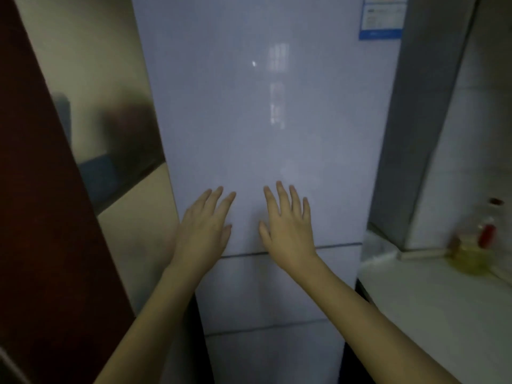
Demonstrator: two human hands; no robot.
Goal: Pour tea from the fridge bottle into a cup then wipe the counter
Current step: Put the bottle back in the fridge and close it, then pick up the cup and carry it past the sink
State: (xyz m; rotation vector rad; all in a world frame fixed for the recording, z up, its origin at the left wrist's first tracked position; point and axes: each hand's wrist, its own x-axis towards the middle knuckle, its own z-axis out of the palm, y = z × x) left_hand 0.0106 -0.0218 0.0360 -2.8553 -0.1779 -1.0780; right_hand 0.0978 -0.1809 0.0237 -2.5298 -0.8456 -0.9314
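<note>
We record the left hand (205,231) and right hand (288,231) both empty, fingers straight and spread, at the closed fridge door (263,106), presumably to open it. The tea bottle is unseen, probably inside. The bench (429,314) lies to the right; no cup is visible.

Dark red-brown panel (36,189) far left of the left hand (203,231), with glossy beige wall (110,79) between the two. Blue-white label (381,20) high above the right hand (288,234). Blurry yellowish bottle (468,253) well to its right, by white tiles (484,120).
</note>
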